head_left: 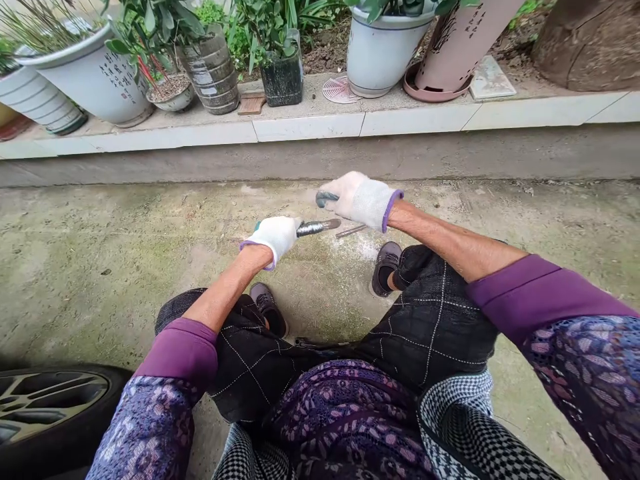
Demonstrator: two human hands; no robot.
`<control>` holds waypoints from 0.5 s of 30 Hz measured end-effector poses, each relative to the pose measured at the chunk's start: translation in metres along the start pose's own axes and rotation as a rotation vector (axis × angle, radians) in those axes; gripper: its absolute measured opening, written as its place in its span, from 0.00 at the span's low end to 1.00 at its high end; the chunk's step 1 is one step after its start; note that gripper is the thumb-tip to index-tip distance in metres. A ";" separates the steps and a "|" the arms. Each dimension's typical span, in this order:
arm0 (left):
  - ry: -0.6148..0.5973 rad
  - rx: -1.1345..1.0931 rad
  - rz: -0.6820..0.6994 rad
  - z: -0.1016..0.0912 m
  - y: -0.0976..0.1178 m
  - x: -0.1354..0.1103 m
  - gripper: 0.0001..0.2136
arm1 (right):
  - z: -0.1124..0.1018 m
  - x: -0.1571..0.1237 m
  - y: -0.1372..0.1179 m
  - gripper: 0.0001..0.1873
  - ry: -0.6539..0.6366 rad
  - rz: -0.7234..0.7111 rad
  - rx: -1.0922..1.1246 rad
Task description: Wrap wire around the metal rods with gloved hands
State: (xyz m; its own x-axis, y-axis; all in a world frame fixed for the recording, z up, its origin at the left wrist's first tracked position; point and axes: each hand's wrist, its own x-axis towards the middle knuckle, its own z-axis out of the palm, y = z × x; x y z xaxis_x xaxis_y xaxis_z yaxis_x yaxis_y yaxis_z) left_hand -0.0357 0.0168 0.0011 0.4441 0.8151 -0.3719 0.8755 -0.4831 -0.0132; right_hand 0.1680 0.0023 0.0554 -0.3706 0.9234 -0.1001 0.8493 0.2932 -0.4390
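My left hand (277, 235), in a white glove with a purple cuff, is closed around a short rod-like tool (316, 227). The tool has a dark shaft, shiny silver wrapping and a brown end pointing right. My right hand (347, 197), gloved the same way, is a little farther forward and to the right, its fingers curled in. A dark grey patch shows at its fingertips; whether this is glove coating or a held object is unclear. Below the right wrist lies a thin brown strip (351, 231), partly hidden. White powder (363, 249) is scattered on the concrete ground between my feet.
A tiled ledge (310, 128) runs across ahead, bearing several potted plants, among them a white pot (385, 57) and a pink tall pot (450, 50). A car wheel (55, 407) stands close at the lower left. My shoes (386, 263) flank the powder.
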 end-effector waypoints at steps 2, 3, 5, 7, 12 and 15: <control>0.011 -0.116 0.081 -0.006 0.006 -0.009 0.14 | -0.004 0.007 0.008 0.08 0.027 0.011 -0.011; 0.029 -0.209 0.114 -0.010 0.008 -0.014 0.13 | -0.005 0.011 0.011 0.08 0.021 0.017 0.018; 0.087 -0.439 0.143 -0.018 0.010 -0.023 0.11 | -0.003 0.017 0.016 0.09 0.000 0.022 0.101; 0.132 -0.677 0.101 -0.025 0.010 -0.030 0.11 | 0.000 0.020 0.017 0.10 -0.022 0.037 0.183; 0.246 -1.012 -0.087 -0.034 0.003 -0.027 0.13 | 0.008 0.014 0.005 0.11 -0.093 0.064 0.309; 0.311 -0.918 -0.115 -0.032 -0.003 -0.011 0.10 | 0.014 0.007 -0.001 0.09 -0.084 0.000 0.304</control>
State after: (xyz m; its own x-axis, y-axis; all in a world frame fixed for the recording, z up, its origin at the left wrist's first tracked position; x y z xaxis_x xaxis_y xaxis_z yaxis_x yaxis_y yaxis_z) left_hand -0.0377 0.0193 0.0349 0.2622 0.9532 -0.1506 0.6661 -0.0659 0.7429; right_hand 0.1589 0.0050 0.0429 -0.4110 0.8961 -0.1679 0.7027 0.1940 -0.6845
